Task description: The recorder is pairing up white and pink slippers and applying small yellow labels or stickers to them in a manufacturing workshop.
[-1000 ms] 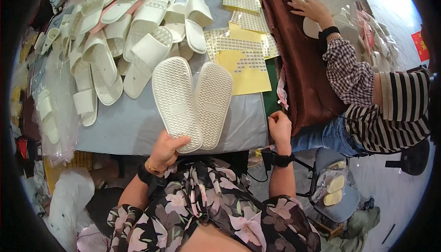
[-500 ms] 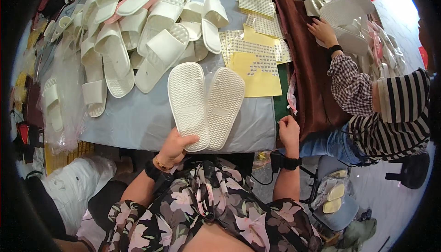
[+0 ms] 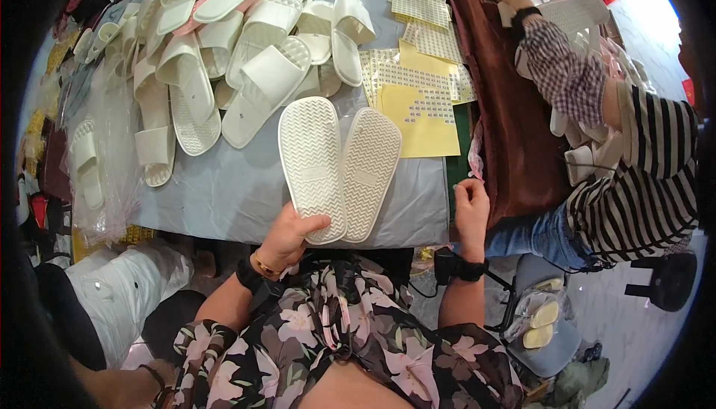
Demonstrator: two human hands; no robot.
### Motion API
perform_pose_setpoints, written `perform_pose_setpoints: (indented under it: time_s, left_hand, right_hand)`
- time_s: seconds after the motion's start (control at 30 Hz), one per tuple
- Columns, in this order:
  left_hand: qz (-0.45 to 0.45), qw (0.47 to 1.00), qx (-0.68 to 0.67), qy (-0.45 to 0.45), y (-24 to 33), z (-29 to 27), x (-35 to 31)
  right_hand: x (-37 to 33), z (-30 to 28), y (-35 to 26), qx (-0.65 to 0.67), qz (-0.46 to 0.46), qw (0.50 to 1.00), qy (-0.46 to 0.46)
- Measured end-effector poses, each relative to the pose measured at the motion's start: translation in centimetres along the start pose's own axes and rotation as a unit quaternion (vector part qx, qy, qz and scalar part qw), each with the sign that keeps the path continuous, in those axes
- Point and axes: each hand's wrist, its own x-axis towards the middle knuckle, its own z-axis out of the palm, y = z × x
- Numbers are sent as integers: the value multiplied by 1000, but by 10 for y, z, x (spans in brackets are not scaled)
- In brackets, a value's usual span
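My left hand (image 3: 289, 236) is closed round the heel end of a pair of white slippers, its thumb lying on the left sole. The left slipper (image 3: 312, 159) and the right slipper (image 3: 370, 178) fan apart upward, zigzag-ribbed soles facing up, over the front of the table. My right hand (image 3: 471, 204) is at the table's right front corner with its fingers curled together; what they hold, if anything, is too small to make out. Just beyond its fingertips hangs a crumpled pink and white strip (image 3: 475, 161). Yellow sticker sheets (image 3: 418, 122) lie beyond the slippers, partly stripped of labels.
A heap of white slippers (image 3: 272, 73) covers the back left of the grey-covered table (image 3: 201, 204), beside clear plastic wrap (image 3: 115, 163). On the right, a co-worker's arm (image 3: 567, 66) reaches across a brown-covered table (image 3: 514, 155) with more slippers. A chair (image 3: 556, 349) holds yellowish slippers.
My right hand has lifted slightly and its fingers have uncurled a little. The slippers in my left hand have barely shifted. The co-worker's arm has swung farther away over the brown table.
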Motion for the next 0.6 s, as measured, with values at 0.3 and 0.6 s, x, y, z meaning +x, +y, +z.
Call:
perform_pose_setpoints:
  time_s: [0.3,0.6]
  left_hand:
    - [2,1000,25,-14,0,-1,1]
    - [14,999,38,-17,1,1,-1]
  right_hand:
    - [-15,71,-96,98,-92,974,-181]
    - [-12,87,-104,51,-132,972,-186]
